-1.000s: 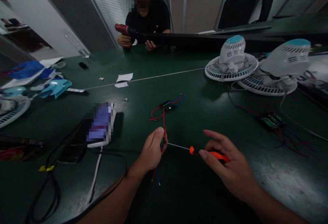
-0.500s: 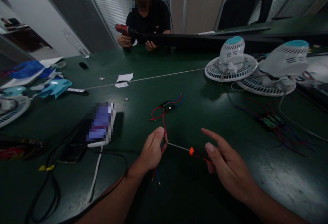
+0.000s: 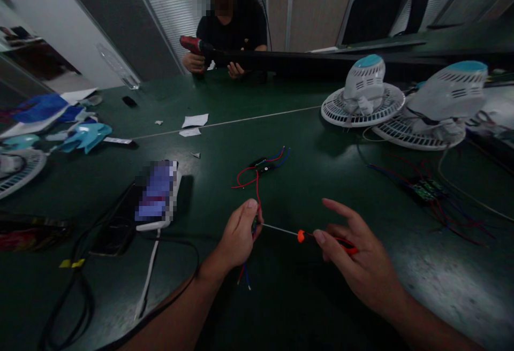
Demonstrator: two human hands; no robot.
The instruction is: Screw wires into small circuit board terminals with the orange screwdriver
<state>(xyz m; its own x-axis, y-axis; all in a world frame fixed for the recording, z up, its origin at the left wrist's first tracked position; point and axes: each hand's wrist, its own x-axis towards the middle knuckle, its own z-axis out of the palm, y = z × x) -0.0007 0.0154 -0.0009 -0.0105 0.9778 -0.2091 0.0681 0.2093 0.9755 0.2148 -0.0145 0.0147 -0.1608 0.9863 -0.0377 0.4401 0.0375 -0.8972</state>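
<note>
Left hand (image 3: pixel 240 233) closed on a small circuit board (image 3: pixel 254 225), right hand (image 3: pixel 357 254) — half curled — loosely holding a screwdriver (image 3: pixel 301 235)

At lower centre, a screwdriver (image 3: pixel 301 236) runs from the circuit board (image 3: pixel 254 224) in the left hand (image 3: pixel 240 230) rightward into the right hand (image 3: pixel 357 260). Above, wired modules (image 3: pixel 265 169) lie on the table (image 3: pixel 217 180). Fans (image 3: pixel 363 86) sit upper right, loose boards (image 3: pixel 428 189) below them; a person (image 3: pixel 236 24) is behind, top centre.
</note>
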